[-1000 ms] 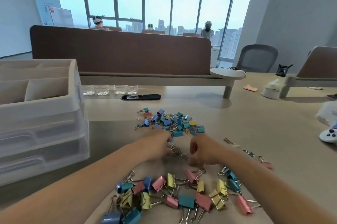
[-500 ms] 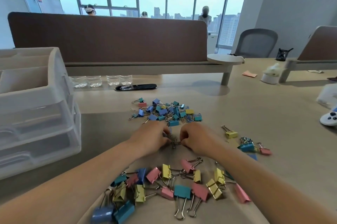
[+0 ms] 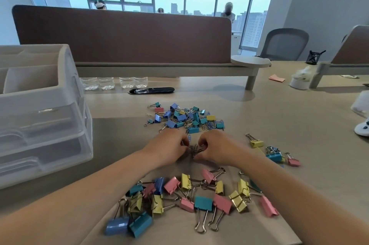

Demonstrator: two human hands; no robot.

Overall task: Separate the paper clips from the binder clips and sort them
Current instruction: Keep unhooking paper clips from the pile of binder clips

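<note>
the sort looks partly done: large binder clips (image 3: 199,197) lie on the near side of the paper clip tangle (image 3: 194,150), a mixed small pile (image 3: 185,118) (unsorted, it seems) just beyond it, stray binder clips (image 3: 275,155) to its right. left hand (image 3: 169,149) and right hand (image 3: 215,148) flank the tangle, curled fingertips pinching it from either side.

Beige table (image 3: 279,117): white drawer unit (image 3: 46,125) on L side. Small binder clips (image 3: 185,118) piled mid-far, big binder clips (image 3: 199,199) spread at near edge, stray clips (image 3: 274,155) to R. Metal clip tangle (image 3: 194,150) btwn the piles. Bottles (image 3: 113,83) and black cable slot (image 3: 151,90) at back, pink note (image 3: 277,78) far R.
</note>
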